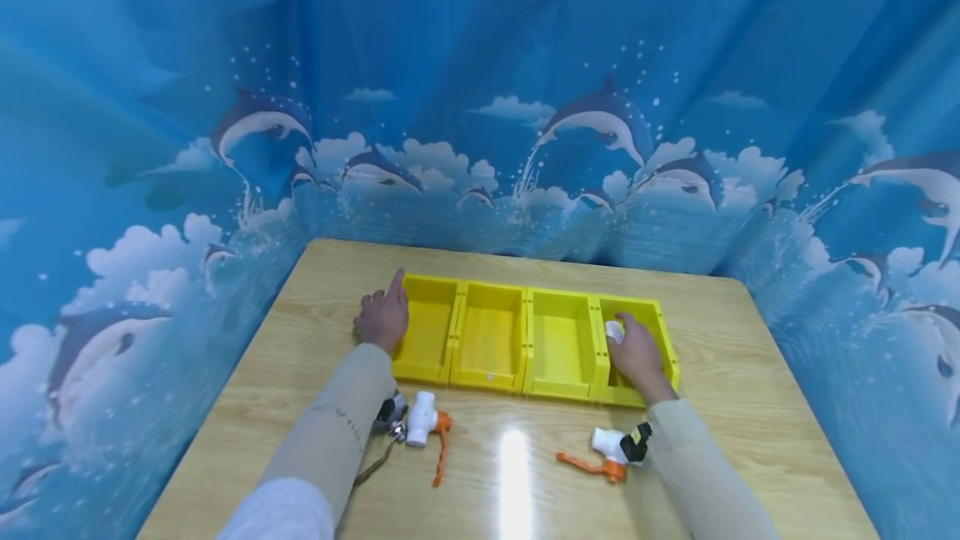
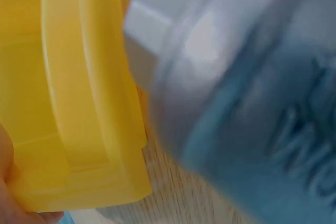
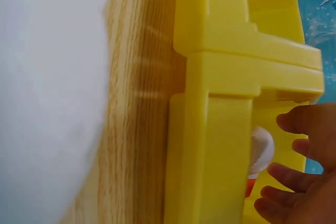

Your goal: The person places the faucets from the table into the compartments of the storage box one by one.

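A row of joined yellow bins (image 1: 491,336) lies across the table. At the row's left end my left hand (image 1: 382,319) grips the side wall; the left wrist view shows a digit inside the bin corner (image 2: 105,182) and a fingertip beyond it. My right hand (image 1: 637,350) reaches into the rightmost bin, its fingers spread in the right wrist view. Beside those fingertips sits a white rounded piece (image 3: 261,153) with a red part, mostly hidden by the bin wall; no finger visibly closes round it.
In front of the bins lie a white valve with an orange handle (image 1: 422,419), a metal valve (image 1: 397,431) partly under my left forearm, and another white valve with an orange handle (image 1: 606,442) by my right wrist. A dolphin-print curtain (image 1: 480,107) surrounds the wooden table (image 1: 300,340).
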Motion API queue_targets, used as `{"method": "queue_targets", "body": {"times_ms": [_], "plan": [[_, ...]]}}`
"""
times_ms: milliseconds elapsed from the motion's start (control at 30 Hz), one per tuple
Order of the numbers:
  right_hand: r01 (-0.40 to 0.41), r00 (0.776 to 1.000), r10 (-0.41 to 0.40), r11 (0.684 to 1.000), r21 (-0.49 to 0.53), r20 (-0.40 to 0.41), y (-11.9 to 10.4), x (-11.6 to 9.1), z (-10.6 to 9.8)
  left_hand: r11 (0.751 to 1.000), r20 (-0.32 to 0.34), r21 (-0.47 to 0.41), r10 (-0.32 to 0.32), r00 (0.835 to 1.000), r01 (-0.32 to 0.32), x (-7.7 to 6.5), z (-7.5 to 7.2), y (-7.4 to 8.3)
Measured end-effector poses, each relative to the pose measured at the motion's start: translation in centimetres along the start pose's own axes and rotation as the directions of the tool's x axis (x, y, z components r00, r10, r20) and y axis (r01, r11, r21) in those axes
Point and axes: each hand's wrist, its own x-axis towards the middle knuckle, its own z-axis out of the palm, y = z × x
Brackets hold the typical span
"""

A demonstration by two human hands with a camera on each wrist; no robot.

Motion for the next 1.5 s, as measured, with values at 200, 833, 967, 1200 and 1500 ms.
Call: {"method": "queue_targets", "body": {"times_ms": [200,833,967,1200,1500], "plan": [[0.062,0.995,-0.057,0.996,0.062,-0.078,-0.7,-1.4,-1.0,1.000,0.003,-0.015,-0.002,1.000,0.002,0.3,0.1,-0.1],[0.261,0.959,-0.240,0.955,0.140,-0.149,-3.9,-8.4,-3.4,0.999,0.042,-0.039,-0.027,0.999,0.029,0.2,0.1,-0.1],[0.242,0.966,-0.228,0.962,0.125,-0.119,-4.2,-8.9,-3.6,0.999,0.046,-0.040,-0.028,0.999,0.029,0.1,0.0,0.0],[0.255,0.965,-0.248,0.964,0.076,-0.087,-4.6,-9.3,-3.4,0.999,0.044,-0.038,-0.028,0.999,0.030,-0.1,-0.3,0.1],[0.198,0.980,-0.199,0.978,0.058,0.007,-4.9,-10.0,-3.7,0.999,0.017,-0.035,-0.024,1.000,0.025,-0.1,-0.1,0.1]]}}
